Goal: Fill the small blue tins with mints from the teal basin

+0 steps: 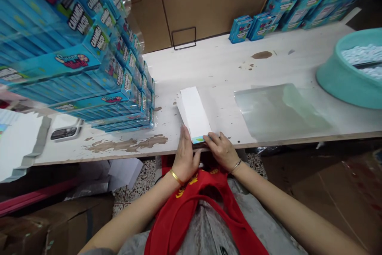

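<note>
A long, narrow cardboard carton blank (195,111), white side up, lies near the table's front edge. A strip of blue and green print shows at its near end. My left hand (185,157) rests along the carton's left edge, its fingers straight and its thumb apart, near the close corner. The fingers of my right hand (222,149) are bent and pressed on the printed near end at the right. Whatever lies under the right fingertips is hidden.
Blue candy boxes in clear wrap (98,68) are stacked high on the left, beside a phone-like device (66,132). Clear plastic sheets (277,111) lie to the right. A turquoise tub (343,76) holds small pale pieces. More small blue boxes (240,29) stand at the back.
</note>
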The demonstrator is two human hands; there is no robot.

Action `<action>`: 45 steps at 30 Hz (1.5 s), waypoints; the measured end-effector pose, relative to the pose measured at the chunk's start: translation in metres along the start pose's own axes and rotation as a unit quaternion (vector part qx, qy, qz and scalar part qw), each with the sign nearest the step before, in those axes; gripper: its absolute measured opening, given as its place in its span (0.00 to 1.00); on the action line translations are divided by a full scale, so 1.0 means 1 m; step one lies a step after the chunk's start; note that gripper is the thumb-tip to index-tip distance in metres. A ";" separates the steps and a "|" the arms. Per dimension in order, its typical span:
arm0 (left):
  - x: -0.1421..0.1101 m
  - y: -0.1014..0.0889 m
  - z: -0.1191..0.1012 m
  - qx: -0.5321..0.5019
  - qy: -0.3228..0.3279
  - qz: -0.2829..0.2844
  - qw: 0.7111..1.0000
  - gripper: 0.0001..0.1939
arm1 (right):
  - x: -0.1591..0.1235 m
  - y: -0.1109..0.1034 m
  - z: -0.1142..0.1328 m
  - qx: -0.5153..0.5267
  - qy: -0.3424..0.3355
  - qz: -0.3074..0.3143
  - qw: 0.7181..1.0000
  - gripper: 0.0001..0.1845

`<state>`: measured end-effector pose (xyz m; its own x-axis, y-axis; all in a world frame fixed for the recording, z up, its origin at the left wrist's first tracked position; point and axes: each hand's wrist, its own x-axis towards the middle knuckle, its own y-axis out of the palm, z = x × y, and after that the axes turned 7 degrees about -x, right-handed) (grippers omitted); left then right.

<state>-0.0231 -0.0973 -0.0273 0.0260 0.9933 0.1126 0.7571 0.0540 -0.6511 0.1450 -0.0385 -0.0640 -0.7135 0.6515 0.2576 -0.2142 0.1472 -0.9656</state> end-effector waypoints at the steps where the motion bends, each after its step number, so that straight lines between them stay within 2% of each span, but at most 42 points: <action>1: 0.006 -0.005 -0.004 0.049 0.034 -0.004 0.998 0.45 | 0.002 -0.002 0.000 -0.003 -0.001 0.005 1.000 0.16; 3: 0.021 -0.012 -0.011 0.140 0.098 0.036 0.985 0.37 | 0.004 -0.004 -0.001 -0.005 -0.001 0.014 1.000 0.15; 6: 0.039 -0.013 -0.018 0.231 0.136 0.168 0.949 0.26 | 0.002 -0.002 -0.001 0.014 0.003 0.003 1.000 0.17; 8: 0.045 -0.011 -0.018 0.260 0.123 0.218 0.933 0.24 | -0.004 0.001 -0.001 0.065 0.006 -0.035 0.997 0.21; 10: 0.048 -0.011 -0.018 0.269 0.101 0.236 0.928 0.22 | -0.010 0.005 0.001 0.144 0.028 -0.091 0.985 0.27; 12: 0.051 -0.013 -0.020 0.273 0.060 0.243 0.929 0.19 | -0.014 0.006 0.005 0.219 0.090 -0.145 0.961 0.33; 14: 0.056 -0.016 -0.023 0.272 0.014 0.261 0.926 0.15 | -0.015 0.006 0.010 0.272 0.184 -0.166 0.930 0.37; 17: 0.069 -0.017 -0.031 0.264 -0.007 0.317 0.911 0.13 | -0.012 0.005 0.014 0.310 0.260 -0.135 0.905 0.38; 20: 0.081 -0.013 -0.037 0.273 -0.008 0.371 0.888 0.20 | -0.008 0.005 0.013 0.305 0.250 -0.108 0.913 0.36; 24: 0.090 -0.006 -0.038 0.274 -0.003 0.393 0.878 0.23 | -0.006 0.004 0.011 0.290 0.249 -0.105 0.918 0.31; 28: 0.104 -0.004 -0.029 0.240 -0.032 0.435 0.867 0.14 | -0.003 0.004 0.011 0.296 0.258 -0.111 0.913 0.31; 31: 0.120 -0.005 -0.017 0.203 -0.077 0.499 0.839 0.06 | -0.002 0.005 0.011 0.299 0.265 -0.106 0.911 0.30; 34: 0.133 -0.005 -0.007 0.117 -0.130 0.568 0.805 0.05 | 0.000 0.004 0.011 0.309 0.271 -0.106 0.905 0.30; 35: 0.134 -0.005 -0.006 0.096 -0.145 0.575 0.799 0.05 | 0.000 0.004 0.011 0.317 0.274 -0.107 0.901 0.30; 37: 0.132 -0.006 -0.007 0.091 -0.169 0.559 0.807 0.06 | 0.003 0.003 0.012 0.338 0.282 -0.105 0.892 0.30; 41: 0.111 -0.009 -0.017 0.132 -0.159 0.462 0.863 0.08 | 0.010 0.001 0.012 0.358 0.307 -0.094 0.877 0.26; 43: 0.101 -0.011 -0.020 0.117 -0.150 0.412 0.891 0.12 | 0.014 0.001 0.008 0.356 0.305 -0.081 0.880 0.22; 45: 0.094 -0.012 -0.021 0.092 -0.155 0.389 0.903 0.16 | 0.016 0.000 0.003 0.356 0.292 -0.063 0.885 0.19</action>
<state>-0.0163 -0.0063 0.0069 0.2984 0.7172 -0.6298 0.4664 -0.6853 -0.5594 0.1315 -0.0296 -0.0599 -0.2314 0.9678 0.0991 -0.7827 -0.1247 -0.6097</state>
